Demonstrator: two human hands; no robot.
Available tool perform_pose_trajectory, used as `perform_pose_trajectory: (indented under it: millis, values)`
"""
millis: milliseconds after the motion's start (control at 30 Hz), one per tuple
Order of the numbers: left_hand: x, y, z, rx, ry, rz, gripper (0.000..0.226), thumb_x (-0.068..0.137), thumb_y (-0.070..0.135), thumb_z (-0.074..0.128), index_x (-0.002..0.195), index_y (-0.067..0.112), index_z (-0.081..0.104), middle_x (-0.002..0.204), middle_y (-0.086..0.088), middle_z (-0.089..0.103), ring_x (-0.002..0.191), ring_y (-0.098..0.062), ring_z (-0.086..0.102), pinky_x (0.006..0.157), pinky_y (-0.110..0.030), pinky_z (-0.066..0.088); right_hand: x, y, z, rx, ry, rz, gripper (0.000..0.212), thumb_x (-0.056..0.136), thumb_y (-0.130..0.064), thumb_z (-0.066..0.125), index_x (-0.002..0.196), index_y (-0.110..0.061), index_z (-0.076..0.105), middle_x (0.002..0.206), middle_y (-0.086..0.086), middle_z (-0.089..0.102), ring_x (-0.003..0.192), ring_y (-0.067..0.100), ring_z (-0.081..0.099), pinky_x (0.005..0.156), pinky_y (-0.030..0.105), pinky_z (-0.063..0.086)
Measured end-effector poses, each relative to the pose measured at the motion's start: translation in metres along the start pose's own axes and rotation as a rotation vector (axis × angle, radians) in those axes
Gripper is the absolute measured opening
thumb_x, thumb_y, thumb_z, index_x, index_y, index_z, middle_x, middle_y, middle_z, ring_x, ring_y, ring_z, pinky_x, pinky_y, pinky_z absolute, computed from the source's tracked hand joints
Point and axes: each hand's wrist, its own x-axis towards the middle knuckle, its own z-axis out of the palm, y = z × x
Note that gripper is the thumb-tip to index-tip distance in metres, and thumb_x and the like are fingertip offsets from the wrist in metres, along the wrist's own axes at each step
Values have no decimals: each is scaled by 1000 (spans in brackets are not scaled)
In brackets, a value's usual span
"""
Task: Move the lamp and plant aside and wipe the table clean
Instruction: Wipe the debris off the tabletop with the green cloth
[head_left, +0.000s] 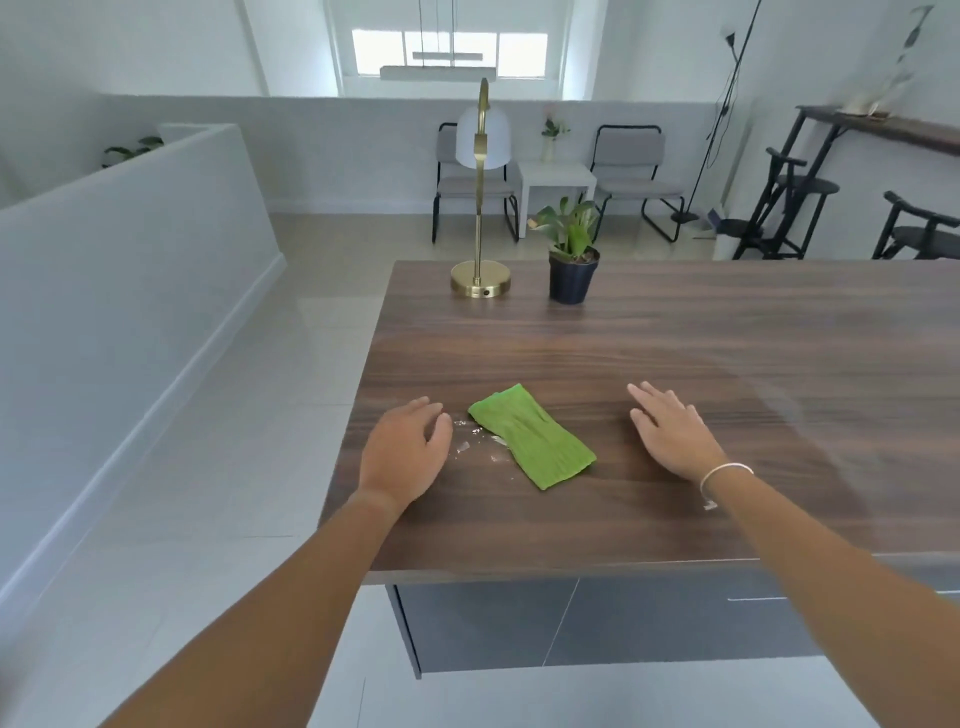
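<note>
A brass lamp (480, 278) with a white shade stands at the far left of the dark wooden table (675, 338). Just right of it sits a green plant in a black pot (571, 270). A folded green cloth (532, 436) lies flat near the front of the table, with small whitish crumbs (470, 441) scattered at its left side. My left hand (405, 449) rests palm down left of the crumbs, fingers loosely curled, holding nothing. My right hand (670, 428) lies flat and spread to the right of the cloth, also holding nothing.
The table's left edge (358, 415) drops to a pale tiled floor. Grey cabinet fronts (571, 623) sit under the front edge. Beyond the table stand two chairs (631, 171), a small white side table (556, 179) and black stools (800, 208) at the right.
</note>
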Motion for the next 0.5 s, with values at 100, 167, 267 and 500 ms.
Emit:
perform_pose_trajectory:
  millis: [100,167,267,500]
  values:
    - [7,45,27,37,-88,97,43,92,28,42,131,10,50,144,-11,44,135,-24,35,110,-31,24,-6,19,11,-182,24,-14,48,98,-35,29,145,-25,27,158,-1,19,145,27,15,117,44,11]
    - [13,71,49,146,-185,136,51,94,32,38,139,7,36,152,-14,30,140,-29,25,115,-35,17,-7,22,13,-207,48,-28,48,98,-37,26,146,-26,25,158,-2,18,145,26,14,117,42,10]
    - [21,86,79,357,-325,33,66,95,44,27,146,5,11,156,-21,4,144,-36,4,118,-42,4,-8,25,15,-219,52,-43,49,98,-38,24,146,-27,24,158,-2,17,145,26,13,118,42,9]
    - [31,82,98,509,-333,30,72,93,53,19,147,9,4,156,-21,-3,144,-36,-3,118,-43,0,2,32,15,-220,52,-60,50,98,-38,22,147,-28,21,158,-4,15,146,25,11,119,41,8]
